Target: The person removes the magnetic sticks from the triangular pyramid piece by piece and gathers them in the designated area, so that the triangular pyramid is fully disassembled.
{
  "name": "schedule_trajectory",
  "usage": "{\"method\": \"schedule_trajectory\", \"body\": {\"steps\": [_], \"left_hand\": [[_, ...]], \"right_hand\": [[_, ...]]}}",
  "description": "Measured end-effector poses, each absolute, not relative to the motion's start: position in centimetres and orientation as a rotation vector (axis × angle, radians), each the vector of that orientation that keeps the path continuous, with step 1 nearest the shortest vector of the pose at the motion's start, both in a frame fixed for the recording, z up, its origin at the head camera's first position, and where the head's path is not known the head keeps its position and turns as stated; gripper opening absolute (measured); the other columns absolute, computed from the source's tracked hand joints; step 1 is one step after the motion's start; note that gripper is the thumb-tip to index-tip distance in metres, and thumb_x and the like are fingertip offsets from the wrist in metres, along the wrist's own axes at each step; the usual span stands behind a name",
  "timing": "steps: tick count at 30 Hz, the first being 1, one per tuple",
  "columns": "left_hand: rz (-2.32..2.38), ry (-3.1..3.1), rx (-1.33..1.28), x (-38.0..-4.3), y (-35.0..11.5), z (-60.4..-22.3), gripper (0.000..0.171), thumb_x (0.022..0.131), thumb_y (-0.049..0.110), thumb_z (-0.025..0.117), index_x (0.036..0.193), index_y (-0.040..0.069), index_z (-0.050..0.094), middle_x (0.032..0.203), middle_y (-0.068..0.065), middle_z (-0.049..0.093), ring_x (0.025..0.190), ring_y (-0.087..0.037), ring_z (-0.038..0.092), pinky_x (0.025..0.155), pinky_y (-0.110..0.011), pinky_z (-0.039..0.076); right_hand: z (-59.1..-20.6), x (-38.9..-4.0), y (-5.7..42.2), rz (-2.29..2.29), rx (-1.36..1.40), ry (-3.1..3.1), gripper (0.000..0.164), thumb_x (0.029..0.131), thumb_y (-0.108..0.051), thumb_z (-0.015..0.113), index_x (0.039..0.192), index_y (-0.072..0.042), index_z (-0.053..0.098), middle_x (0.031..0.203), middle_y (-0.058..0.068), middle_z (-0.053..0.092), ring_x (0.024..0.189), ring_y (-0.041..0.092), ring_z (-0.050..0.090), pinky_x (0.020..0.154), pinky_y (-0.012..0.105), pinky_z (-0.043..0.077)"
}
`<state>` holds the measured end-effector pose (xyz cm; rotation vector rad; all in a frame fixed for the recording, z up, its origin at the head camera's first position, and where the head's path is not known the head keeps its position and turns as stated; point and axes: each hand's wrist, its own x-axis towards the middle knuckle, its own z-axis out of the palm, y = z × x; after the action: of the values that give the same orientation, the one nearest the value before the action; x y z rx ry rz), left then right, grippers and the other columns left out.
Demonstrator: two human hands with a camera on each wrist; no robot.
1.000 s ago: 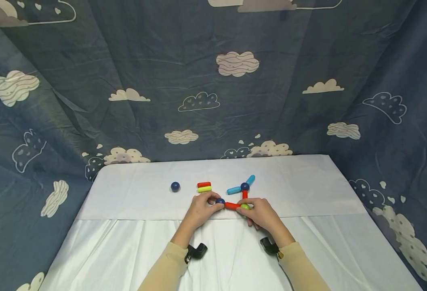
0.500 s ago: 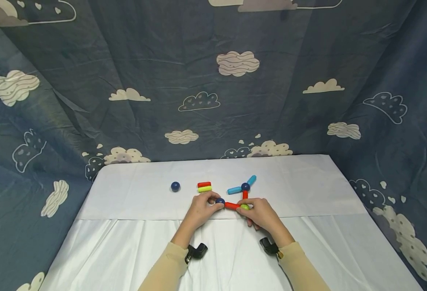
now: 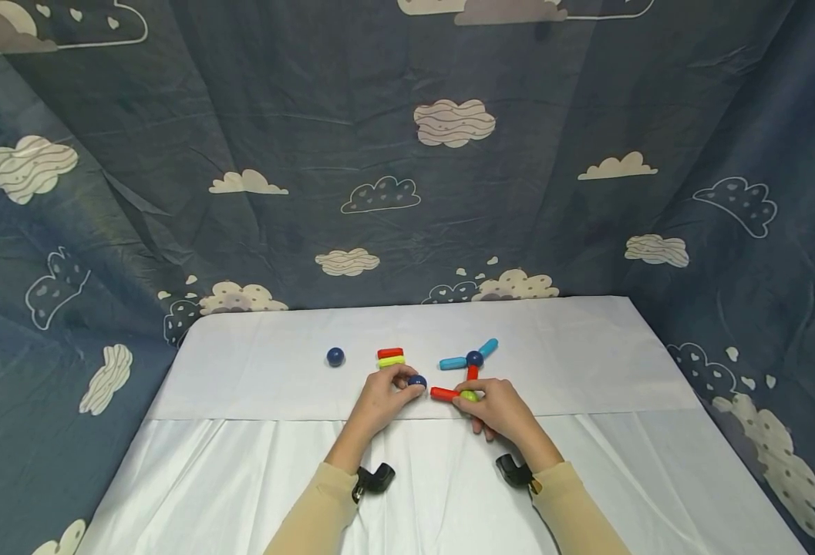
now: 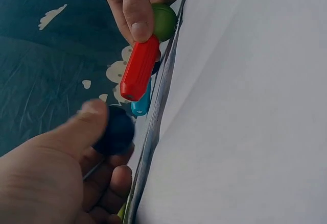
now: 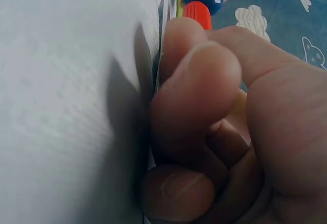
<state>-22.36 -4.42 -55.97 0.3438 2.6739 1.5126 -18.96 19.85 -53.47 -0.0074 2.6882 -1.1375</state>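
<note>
Three blue balls (image 3: 335,357), three red rods (image 3: 389,353): left hand (image 3: 380,397) pinches one ball (image 3: 417,382), right hand (image 3: 496,403) one rod (image 3: 443,394) and green ball (image 3: 471,396).

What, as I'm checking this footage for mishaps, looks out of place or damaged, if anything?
Nothing stands out as damaged or spilled. The held blue ball in the left grip sits apart from the nearest red stick, an ordinary-looking gap. A lone blue ball lies on the white cloth, likely just a loose piece.
</note>
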Motion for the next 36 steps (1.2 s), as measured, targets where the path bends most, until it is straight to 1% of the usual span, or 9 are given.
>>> {"method": "schedule_trajectory", "body": {"steps": [4,9,17,21,26,29,30,33,36], "left_hand": [[1.577,2.664,0.373,-22.2,-4.4,-55.5,0.029,0.094,0.041,0.081,0.116,0.023,0.077,0.095,0.006,0.072,0.088,-0.011,0.062,0.084,-0.031,0.050],[1.696,2.645,0.451,-22.0,-4.8,-54.7,0.029,0.094,0.039,0.081,0.118,0.024,0.078,0.103,0.004,0.075,0.096,-0.012,0.065,0.087,-0.029,0.051],[1.864,2.755,0.419,-23.1,-8.7,-52.4,0.033,0.092,0.026,0.084,0.124,0.018,0.077,0.112,-0.002,0.078,0.099,-0.016,0.068,0.081,-0.025,0.049],[1.910,2.857,0.259,-23.8,-12.1,-51.9,0.036,0.093,0.023,0.084,0.127,0.016,0.076,0.117,-0.006,0.078,0.100,-0.020,0.069,0.082,-0.026,0.048],[1.903,2.945,-0.057,-24.5,-15.8,-52.8,0.036,0.094,0.022,0.082,0.129,0.016,0.075,0.121,-0.009,0.077,0.107,-0.025,0.066,0.082,-0.022,0.042],[1.903,2.941,-0.199,-24.8,-17.1,-53.5,0.036,0.095,0.024,0.081,0.129,0.017,0.075,0.121,-0.011,0.076,0.108,-0.028,0.065,0.081,-0.026,0.043],[1.895,2.939,-0.225,-24.9,-17.3,-53.8,0.036,0.095,0.025,0.081,0.129,0.016,0.075,0.121,-0.012,0.076,0.109,-0.030,0.066,0.082,-0.028,0.043],[1.880,2.902,-0.288,-25.1,-17.9,-54.7,0.037,0.095,0.027,0.081,0.129,0.014,0.074,0.124,-0.014,0.076,0.115,-0.033,0.067,0.097,-0.040,0.048],[1.849,2.873,-0.325,-25.3,-18.2,-55.5,0.038,0.095,0.026,0.080,0.130,0.012,0.074,0.127,-0.017,0.075,0.126,-0.035,0.066,0.116,-0.051,0.043]], "right_hand": [[-53.5,-19.0,19.9,-1.149,-0.025,2.686,0.036,0.097,-0.032,0.079,0.130,-0.018,0.074,0.053,0.001,0.061,0.036,0.016,0.052,0.043,0.024,0.038],[-53.6,-19.1,19.9,-1.152,-0.032,2.678,0.035,0.097,-0.034,0.078,0.128,-0.018,0.075,0.054,0.001,0.061,0.037,0.016,0.052,0.043,0.025,0.039],[-53.7,-19.2,19.9,-1.150,-0.022,2.679,0.032,0.097,-0.034,0.078,0.126,-0.019,0.075,0.053,0.001,0.060,0.035,0.016,0.048,0.043,0.025,0.039],[-53.6,-19.1,20.0,-1.166,-0.037,2.670,0.031,0.097,-0.033,0.078,0.125,-0.020,0.075,0.052,0.001,0.060,0.035,0.016,0.048,0.042,0.024,0.038],[-53.6,-19.3,19.9,-1.172,-0.045,2.660,0.032,0.097,-0.034,0.078,0.126,-0.020,0.075,0.053,0.001,0.061,0.036,0.016,0.050,0.042,0.024,0.037],[-53.6,-19.3,19.9,-1.163,-0.040,2.658,0.033,0.098,-0.035,0.077,0.127,-0.020,0.074,0.053,0.001,0.061,0.036,0.016,0.050,0.042,0.024,0.037],[-53.6,-19.3,19.9,-1.161,-0.038,2.658,0.033,0.098,-0.035,0.077,0.127,-0.020,0.074,0.053,0.001,0.061,0.036,0.016,0.050,0.042,0.023,0.037],[-53.6,-19.2,19.8,-1.154,-0.024,2.659,0.033,0.098,-0.036,0.077,0.127,-0.020,0.074,0.053,0.001,0.061,0.036,0.016,0.049,0.042,0.023,0.038],[-53.7,-19.1,19.8,-1.154,-0.011,2.659,0.033,0.097,-0.036,0.077,0.127,-0.020,0.075,0.053,0.002,0.061,0.036,0.016,0.047,0.042,0.024,0.038]]}}
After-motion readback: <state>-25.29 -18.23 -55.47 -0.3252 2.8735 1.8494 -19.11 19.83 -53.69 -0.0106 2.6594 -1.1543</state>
